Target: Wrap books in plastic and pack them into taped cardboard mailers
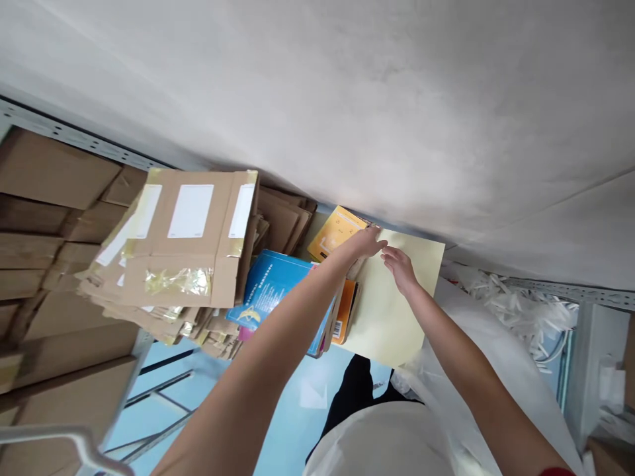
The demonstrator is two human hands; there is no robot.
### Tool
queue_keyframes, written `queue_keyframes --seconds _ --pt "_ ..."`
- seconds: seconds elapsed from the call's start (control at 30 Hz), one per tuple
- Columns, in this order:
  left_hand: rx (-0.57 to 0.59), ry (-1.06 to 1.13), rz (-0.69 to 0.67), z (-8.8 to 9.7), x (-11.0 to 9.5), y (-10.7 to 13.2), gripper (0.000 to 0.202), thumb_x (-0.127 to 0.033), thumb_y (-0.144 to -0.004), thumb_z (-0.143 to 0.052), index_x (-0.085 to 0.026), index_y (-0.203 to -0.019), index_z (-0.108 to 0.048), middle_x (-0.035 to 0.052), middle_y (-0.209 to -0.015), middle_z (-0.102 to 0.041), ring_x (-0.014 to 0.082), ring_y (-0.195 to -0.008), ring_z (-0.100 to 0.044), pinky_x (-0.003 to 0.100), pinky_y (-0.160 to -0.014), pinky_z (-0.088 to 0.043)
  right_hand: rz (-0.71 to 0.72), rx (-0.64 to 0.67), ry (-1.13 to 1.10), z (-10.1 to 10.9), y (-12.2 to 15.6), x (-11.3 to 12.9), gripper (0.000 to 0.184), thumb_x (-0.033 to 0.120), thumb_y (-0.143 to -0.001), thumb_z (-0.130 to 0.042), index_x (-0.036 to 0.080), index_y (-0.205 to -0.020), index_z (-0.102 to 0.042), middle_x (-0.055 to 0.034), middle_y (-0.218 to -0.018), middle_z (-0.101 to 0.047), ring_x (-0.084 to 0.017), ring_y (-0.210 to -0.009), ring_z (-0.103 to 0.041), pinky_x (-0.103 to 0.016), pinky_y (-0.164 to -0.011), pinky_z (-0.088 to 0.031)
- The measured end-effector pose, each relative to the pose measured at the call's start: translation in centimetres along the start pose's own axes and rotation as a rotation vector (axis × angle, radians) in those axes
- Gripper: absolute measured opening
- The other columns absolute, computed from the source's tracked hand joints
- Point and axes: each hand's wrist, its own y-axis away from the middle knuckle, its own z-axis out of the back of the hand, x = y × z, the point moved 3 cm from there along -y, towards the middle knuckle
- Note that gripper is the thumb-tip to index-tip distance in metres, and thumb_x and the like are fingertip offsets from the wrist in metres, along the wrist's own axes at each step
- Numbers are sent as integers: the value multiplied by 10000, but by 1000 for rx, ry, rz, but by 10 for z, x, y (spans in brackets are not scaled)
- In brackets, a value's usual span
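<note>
My left hand (368,242) reaches over the right end of a yellow book (337,233), its thumb apart from the other fingers. Close beside it, my right hand (399,266) is above a pale yellow board (397,304), with its fingers stretched toward the left hand. No object shows in either hand. To the left of the board are stacked books, with a blue book (280,287) on top of one pile. An orange book (346,316) sticks out between that pile and the board. My left forearm partly covers the books.
A tall pile of flattened cardboard (183,268) with tape and white labels rises at left. Stacked cardboard boxes (54,244) fill the far left beside a metal ladder-like frame (159,396). Grey-white wall (317,99) stands behind. White plastic wrapping (476,337) lies at right.
</note>
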Motion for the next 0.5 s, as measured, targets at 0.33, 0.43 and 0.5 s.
queue_keyframes --seconds 0.33,0.43,0.5 --pt "64 -118 79 15 71 -6 597 -451 -858 -494 -135 -1364 -463 149 -1415 -522 276 -1303 -491 319 -1058 -365 -41 1 -26 -22 -4 -9 422 321 -657 -709 240 -1069 -670 -73 -1330 -606 -253 -1269 -524 -418 -1052 -412" --pt "-1 -55 115 16 95 -11 671 -448 -820 -555 -121 -1387 -407 181 -1446 -469 291 -1355 -420 337 -1083 -335 -35 -70 -6 -32 -7 -13 553 336 -648 -732 249 -1182 -617 -84 -1390 -553 -262 -1313 -481 -424 -1068 -398" --pt "-50 15 177 18 114 -16 736 -418 -776 -616 -79 -1384 -377 232 -1441 -442 327 -1371 -387 371 -1081 -337 -68 -133 -1 -41 -8 -17 659 342 -628 -752 240 -1251 -560 -102 -1428 -510 -272 -1333 -459 -431 -1069 -396"
